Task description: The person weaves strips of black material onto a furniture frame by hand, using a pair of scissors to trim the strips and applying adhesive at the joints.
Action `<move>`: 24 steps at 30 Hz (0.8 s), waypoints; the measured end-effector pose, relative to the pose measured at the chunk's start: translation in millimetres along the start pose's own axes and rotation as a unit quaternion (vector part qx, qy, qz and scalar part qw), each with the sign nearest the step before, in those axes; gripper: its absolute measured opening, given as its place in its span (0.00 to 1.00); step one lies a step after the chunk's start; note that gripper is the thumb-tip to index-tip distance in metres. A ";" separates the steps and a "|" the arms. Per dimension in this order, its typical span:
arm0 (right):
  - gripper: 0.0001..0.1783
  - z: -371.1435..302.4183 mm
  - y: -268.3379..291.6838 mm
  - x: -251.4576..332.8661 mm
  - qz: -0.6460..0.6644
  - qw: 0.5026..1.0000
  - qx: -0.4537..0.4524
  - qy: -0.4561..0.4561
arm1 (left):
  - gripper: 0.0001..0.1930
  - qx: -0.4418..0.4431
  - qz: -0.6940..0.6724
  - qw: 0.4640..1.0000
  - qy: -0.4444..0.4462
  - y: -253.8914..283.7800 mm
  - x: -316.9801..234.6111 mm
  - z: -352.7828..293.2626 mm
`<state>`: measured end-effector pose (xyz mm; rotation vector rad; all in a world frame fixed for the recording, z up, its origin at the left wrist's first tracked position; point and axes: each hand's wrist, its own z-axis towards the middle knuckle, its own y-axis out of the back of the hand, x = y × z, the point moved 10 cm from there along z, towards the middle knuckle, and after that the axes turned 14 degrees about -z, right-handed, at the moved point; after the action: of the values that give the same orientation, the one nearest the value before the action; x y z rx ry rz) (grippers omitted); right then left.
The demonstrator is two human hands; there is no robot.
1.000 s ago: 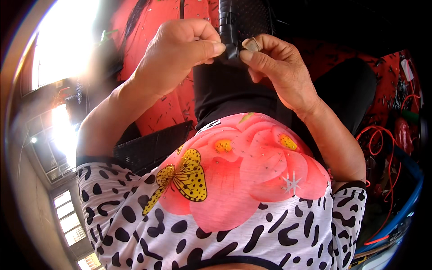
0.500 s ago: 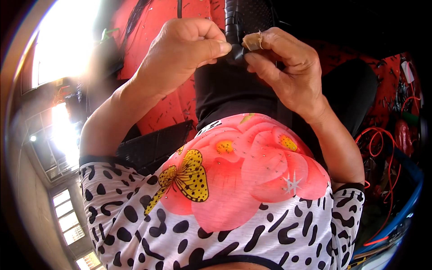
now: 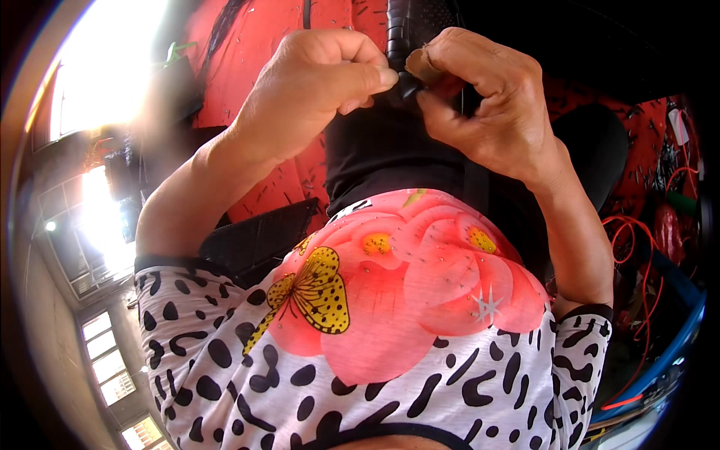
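Note:
A black piece with its edge wound in flat strips (image 3: pixel 398 34) comes down from the top of the view, over my dark-clothed lap. My left hand (image 3: pixel 319 86) is closed in a pinch, thumb and forefinger tips against the left side of its lower end. Whatever lies between those fingertips is hidden. Opposite, my right hand (image 3: pixel 491 97) curls in from the right, its thumb and forefinger closing around a shiny black strip (image 3: pixel 408 84) at that end. A tan wrap (image 3: pixel 421 66) covers the tip of the right forefinger.
Red sheeting (image 3: pixel 262 75) strewn with short dark scraps lies beneath. A black flat-sided object (image 3: pixel 259 236) sits left of my lap. Orange-red cord (image 3: pixel 649 281) loops at the right beside a blue curved rim (image 3: pixel 686 319). Bright windows (image 3: pixel 109 360) show at far left.
My right hand has moved slightly up and turned, its forefinger bending further over the strip. The left hand has shifted a little to the right, along with the black piece.

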<state>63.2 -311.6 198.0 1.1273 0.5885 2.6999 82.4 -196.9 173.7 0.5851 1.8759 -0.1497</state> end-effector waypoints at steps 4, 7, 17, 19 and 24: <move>0.10 -0.7 -1.8 -5.1 0.012 1.000 -0.013 -0.013 | 0.08 0.016 -0.047 0.999 0.009 8.0 2.1 -0.6; 0.09 0.3 1.2 -4.9 0.002 0.999 -0.042 -0.006 | 0.10 0.028 -0.028 0.999 -0.011 12.2 4.4 -4.5; 0.10 -2.3 -4.5 -6.6 0.025 1.000 0.002 -0.009 | 0.10 0.041 -0.009 0.999 -0.009 5.5 6.5 -6.0; 0.10 -1.0 -3.6 1.3 -0.023 1.000 -0.004 0.012 | 0.09 0.032 0.028 0.999 -0.013 6.6 2.9 -6.5; 0.09 -14.5 -4.1 -11.8 0.023 0.997 -0.070 -0.034 | 0.08 0.020 0.068 0.997 0.002 2.7 -1.1 -3.4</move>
<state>61.2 -315.6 179.3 1.2032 0.3624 2.6799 81.1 -193.7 176.4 0.7384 1.8331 -0.0963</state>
